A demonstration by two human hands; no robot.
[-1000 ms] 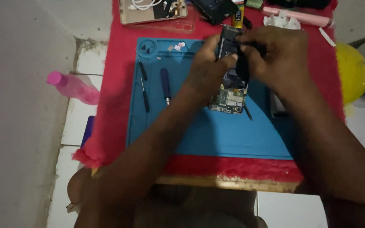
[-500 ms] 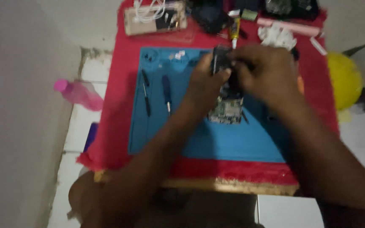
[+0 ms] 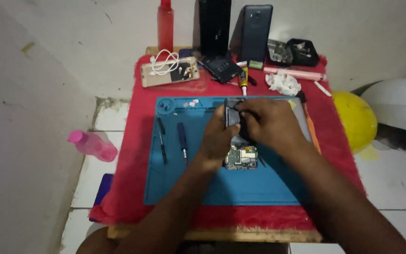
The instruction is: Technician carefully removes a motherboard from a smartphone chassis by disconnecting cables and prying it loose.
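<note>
- Tabletop [image 3: 132, 141], covered w/ red cloth: back edge is crowded w/ a red bottle [image 3: 166, 23], two upright dark phones, a gold phone [image 3: 170, 71] w/ white cable, a glue tube and wadded tissue; little free room is left there.
- Blue work mat [image 3: 259, 188]: near half, toward the front edge, is bare, so open room for moving is judged best there; mat's left strip is taken by screwdrivers [image 3: 182, 140].
- Opened phone [image 3: 238, 136] is held over the mat's middle, nearer its back edge; circuit board [image 3: 241, 157] is exposed at its lower end, so disassembly is judged well under way, w/ parts not yet lifted out.
- Left hand [image 3: 217, 138] is closed around the phone's left side.
- Right hand [image 3: 271, 124] is curled over the phone's top, fingertips pinched; whether a tool is held cannot be told.
- Off the left edge, a pink bottle [image 3: 92, 145] lies on the floor, well apart.
</note>
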